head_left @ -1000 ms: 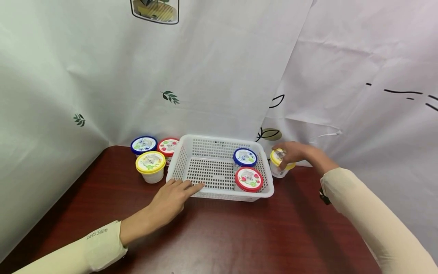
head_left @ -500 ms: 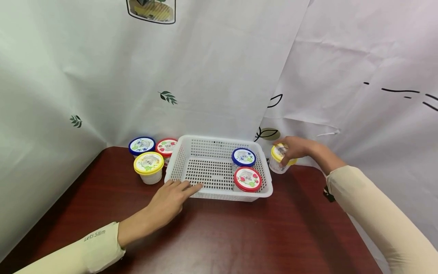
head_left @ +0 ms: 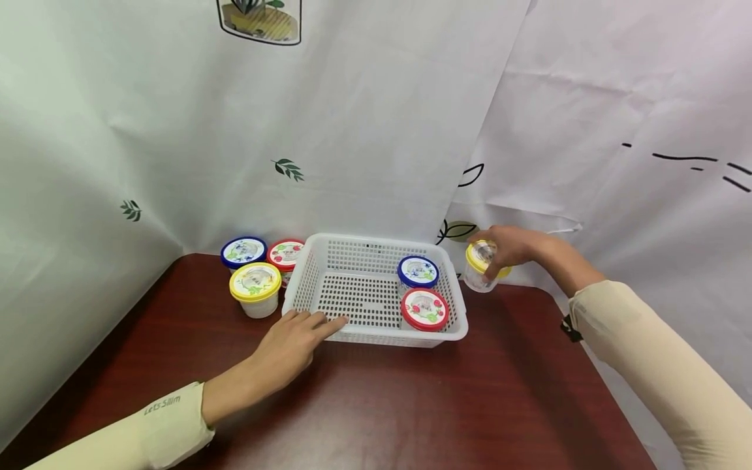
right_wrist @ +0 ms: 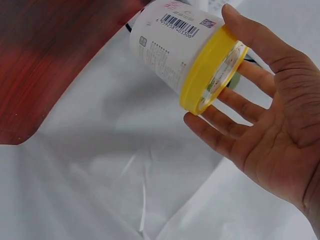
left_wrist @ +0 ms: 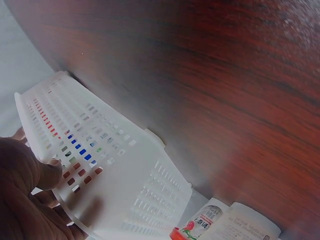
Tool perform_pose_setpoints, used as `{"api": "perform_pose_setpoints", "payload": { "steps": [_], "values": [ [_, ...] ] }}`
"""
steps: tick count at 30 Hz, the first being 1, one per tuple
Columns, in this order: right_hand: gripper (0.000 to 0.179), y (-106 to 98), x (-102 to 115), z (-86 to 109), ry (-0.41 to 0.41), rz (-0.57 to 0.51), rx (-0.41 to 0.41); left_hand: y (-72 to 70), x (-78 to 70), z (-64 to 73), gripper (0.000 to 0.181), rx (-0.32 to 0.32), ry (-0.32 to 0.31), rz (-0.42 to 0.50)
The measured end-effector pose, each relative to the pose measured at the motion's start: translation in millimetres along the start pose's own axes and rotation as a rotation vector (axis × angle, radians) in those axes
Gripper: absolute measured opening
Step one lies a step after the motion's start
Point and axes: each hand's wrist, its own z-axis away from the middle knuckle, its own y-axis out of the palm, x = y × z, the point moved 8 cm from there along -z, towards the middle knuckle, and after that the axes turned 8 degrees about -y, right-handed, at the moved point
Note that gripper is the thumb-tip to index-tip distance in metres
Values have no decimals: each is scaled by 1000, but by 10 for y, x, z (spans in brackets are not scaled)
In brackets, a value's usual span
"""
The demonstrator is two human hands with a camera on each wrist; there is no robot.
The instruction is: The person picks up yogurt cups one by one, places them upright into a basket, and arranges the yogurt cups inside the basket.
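My right hand (head_left: 510, 251) grips a yellow-lidded tub (head_left: 477, 277) by its lid, just right of the basket. The right wrist view shows the thumb on one side of the yellow lid (right_wrist: 210, 70) and fingers on the other; the tub's white side (right_wrist: 165, 45) bears a barcode. My left hand (head_left: 294, 343) holds the near-left rim of a white perforated basket (head_left: 376, 336). In the left wrist view its thumb (left_wrist: 50, 175) lies against the basket wall. Inside the basket, at the right end, are a blue-lidded tub (head_left: 418, 271) and a red-lidded tub (head_left: 425, 310).
Left of the basket stand another blue-lidded tub (head_left: 243, 251), a red-lidded tub (head_left: 284, 253) and a yellow-lidded tub (head_left: 255, 287), close together. All are on a dark red-brown table (head_left: 376, 405). A white printed cloth (head_left: 364, 143) hangs behind the table.
My right hand has raised the yellow-lidded tub slightly and moved it a little toward the back. The left hand stays on the basket rim.
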Motion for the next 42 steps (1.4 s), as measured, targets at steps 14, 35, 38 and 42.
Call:
{"api": "perform_pose_setpoints", "payload": {
  "steps": [14, 35, 38, 42],
  "values": [
    [101, -175, 154, 66, -46, 6, -24, 0, -9, -7, 69, -17, 7, -1],
    [99, -196, 356, 24, -64, 27, -28, 22, 5, 27, 67, -9, -1, -7],
    [98, -201, 381, 17, -72, 27, -37, 21, 4, 18, 66, -9, -4, -5],
    [100, -191, 425, 2, -84, 28, -40, 23, -2, 13, 64, -8, -4, -2]
  ]
}}
